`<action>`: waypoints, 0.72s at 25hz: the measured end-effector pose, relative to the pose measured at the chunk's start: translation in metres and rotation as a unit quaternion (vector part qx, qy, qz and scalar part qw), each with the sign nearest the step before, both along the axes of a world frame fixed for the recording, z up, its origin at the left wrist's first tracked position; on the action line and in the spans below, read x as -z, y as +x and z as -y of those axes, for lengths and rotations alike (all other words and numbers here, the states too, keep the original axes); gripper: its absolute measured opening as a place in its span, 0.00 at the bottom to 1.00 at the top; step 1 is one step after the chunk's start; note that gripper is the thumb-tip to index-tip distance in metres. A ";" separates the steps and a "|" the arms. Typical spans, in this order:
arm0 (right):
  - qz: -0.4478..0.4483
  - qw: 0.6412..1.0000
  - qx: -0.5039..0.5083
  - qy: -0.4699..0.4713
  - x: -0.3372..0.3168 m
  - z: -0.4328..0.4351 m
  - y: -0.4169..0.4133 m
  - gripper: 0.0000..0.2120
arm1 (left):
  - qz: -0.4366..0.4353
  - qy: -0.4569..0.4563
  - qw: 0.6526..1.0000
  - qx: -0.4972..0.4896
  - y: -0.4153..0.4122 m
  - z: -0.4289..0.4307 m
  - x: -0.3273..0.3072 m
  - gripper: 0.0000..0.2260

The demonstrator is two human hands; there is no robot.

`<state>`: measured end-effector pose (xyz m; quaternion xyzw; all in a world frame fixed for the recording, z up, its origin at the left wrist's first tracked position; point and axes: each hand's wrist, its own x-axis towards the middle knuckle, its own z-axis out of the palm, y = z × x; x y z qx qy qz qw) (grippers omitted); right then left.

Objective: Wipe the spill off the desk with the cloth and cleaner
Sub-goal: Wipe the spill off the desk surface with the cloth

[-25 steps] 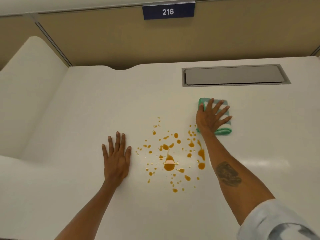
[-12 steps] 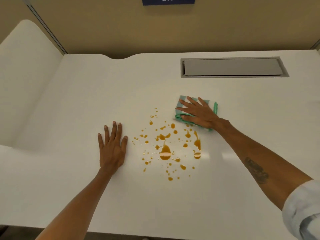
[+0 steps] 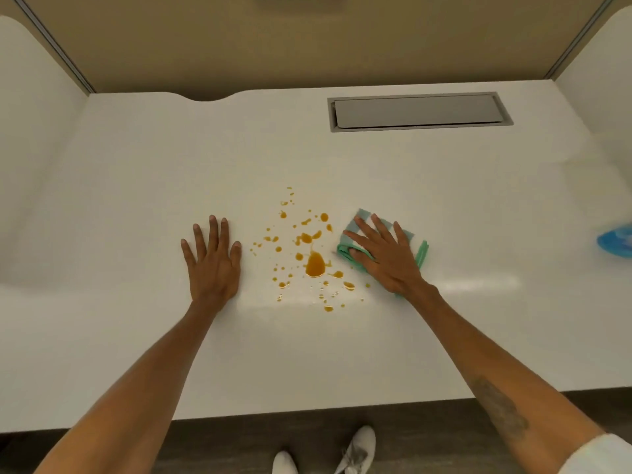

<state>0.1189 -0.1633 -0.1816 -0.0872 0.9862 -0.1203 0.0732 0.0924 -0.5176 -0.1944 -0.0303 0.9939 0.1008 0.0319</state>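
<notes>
An orange-brown spill (image 3: pixel 314 265) of one larger puddle and several small drops lies on the white desk (image 3: pixel 136 186). My right hand (image 3: pixel 383 254) presses flat on a folded green and white cloth (image 3: pixel 419 249) just right of the spill, fingers spread, thumb curled over the cloth's left edge. Left of the spill, my left hand (image 3: pixel 213 261) rests flat on the desk, fingers apart, holding nothing. A blue object (image 3: pixel 615 244), partly cut off, sits at the far right edge of the view.
A grey cable hatch (image 3: pixel 419 112) is set into the desk at the back right. Beige partition walls (image 3: pixel 307 42) enclose the back, with white side panels (image 3: pixel 30 131) left and right. The desk's front edge (image 3: pixel 307 410) is near me, with shoes (image 3: pixel 355 449) below.
My right hand has slid the cloth from the back right down along the spill's right side, wiping away drops there. The left hand stays flat. The camera tilted downward.
</notes>
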 end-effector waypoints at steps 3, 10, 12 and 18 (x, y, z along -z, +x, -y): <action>-0.028 0.968 0.249 0.007 0.003 0.056 0.047 0.25 | 0.003 -0.003 1.000 0.002 0.000 0.001 0.000 0.27; -0.011 0.782 0.611 -0.125 -0.014 0.178 0.027 0.27 | -0.003 -0.004 1.000 0.001 -0.001 0.000 0.000 0.28; -0.007 0.758 0.640 -0.127 -0.015 0.183 0.003 0.27 | -0.003 -0.002 1.000 -0.003 -0.002 0.000 0.000 0.28; 0.000 0.794 0.592 -0.136 -0.016 0.183 -0.062 0.28 | -0.010 0.005 1.000 -0.008 -0.003 0.001 0.002 0.27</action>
